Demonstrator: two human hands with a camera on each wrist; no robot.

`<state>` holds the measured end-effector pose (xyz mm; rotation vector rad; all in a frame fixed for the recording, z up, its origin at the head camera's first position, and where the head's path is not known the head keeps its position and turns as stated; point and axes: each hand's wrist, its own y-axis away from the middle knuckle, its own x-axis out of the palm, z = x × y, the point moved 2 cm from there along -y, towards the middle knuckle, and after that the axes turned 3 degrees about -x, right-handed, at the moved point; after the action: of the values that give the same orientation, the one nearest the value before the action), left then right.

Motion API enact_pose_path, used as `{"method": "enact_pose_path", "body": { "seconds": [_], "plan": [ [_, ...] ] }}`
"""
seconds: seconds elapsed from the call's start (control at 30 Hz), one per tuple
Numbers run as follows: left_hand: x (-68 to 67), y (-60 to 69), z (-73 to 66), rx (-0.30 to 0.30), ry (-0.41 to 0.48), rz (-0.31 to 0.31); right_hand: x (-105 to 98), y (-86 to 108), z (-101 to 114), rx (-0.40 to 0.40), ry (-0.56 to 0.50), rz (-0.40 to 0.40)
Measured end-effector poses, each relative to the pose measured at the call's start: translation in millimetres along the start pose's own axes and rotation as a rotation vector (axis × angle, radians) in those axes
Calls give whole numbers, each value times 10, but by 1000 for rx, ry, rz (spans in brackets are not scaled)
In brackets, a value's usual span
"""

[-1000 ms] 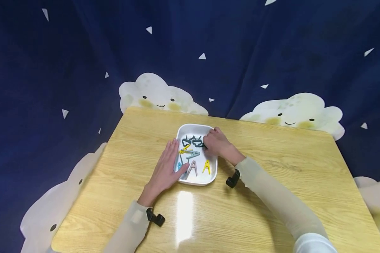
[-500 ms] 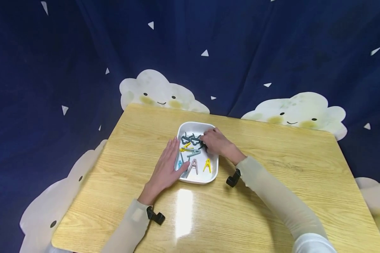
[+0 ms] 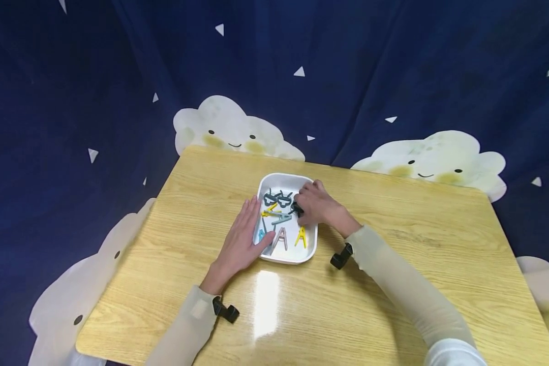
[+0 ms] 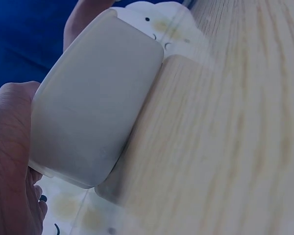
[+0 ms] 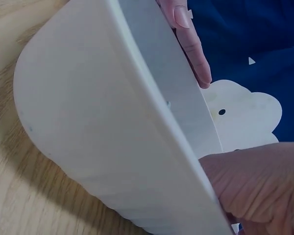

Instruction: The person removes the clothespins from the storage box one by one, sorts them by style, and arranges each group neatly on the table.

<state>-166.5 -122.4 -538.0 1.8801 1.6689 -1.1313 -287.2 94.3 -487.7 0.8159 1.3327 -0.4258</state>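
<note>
A white plastic tray (image 3: 311, 252) sits on the wooden table between my hands. My left hand (image 3: 242, 241) rests along its left side, fingers straight outside the wall and thumb over the near-left rim. My right hand (image 3: 317, 205) reaches over the right rim with curled fingers and pinches a dark green clip (image 3: 296, 208), partly hidden under the fingers. Two more dark clips (image 3: 283, 200) lie beside it. Yellow pegs (image 3: 301, 237), grey-blue pegs (image 3: 281, 218) and a pinkish peg (image 3: 281, 238) lie in the tray. A light blue peg (image 3: 262, 234) is partly hidden by the left thumb.
The wooden table (image 3: 393, 244) extends around the tray, with a bright reflection at the front. Behind it hangs a dark blue cloth (image 3: 256, 61) with white clouds and triangles. Black camera mounts (image 3: 341, 256) are strapped to both wrists.
My right hand shifts slightly inside the tray's right side, and the dark clip at its fingertips turns and moves a little. My left hand keeps its place. The head view tilts slightly.
</note>
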Motion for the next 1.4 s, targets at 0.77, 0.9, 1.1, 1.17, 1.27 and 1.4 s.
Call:
{"method": "enact_pose_path", "body": {
  "seconds": [0.77, 0.9, 1.1, 1.17, 1.27, 1.4],
  "plan": [
    [3, -17, -20, -1, -2, -8, 99, 77, -167, -80, -295, -302],
    [6, -23, -17, 3, 0, -13, 106, 128, -205, -97, -352, -390],
    [-2, -24, -13, 4, 3, -16, 82, 202, -243, -127, -402, -464],
    [-2, -18, -12, 3, 1, -18, 67, 232, -256, -128, -418, -474],
    [-1, -10, -13, 3, 4, -19, 33, 293, -284, -117, -441, -482],
    [-3, 8, -12, 2, 8, -18, 0, 376, -349, -95, -451, -490]
  ]
}}
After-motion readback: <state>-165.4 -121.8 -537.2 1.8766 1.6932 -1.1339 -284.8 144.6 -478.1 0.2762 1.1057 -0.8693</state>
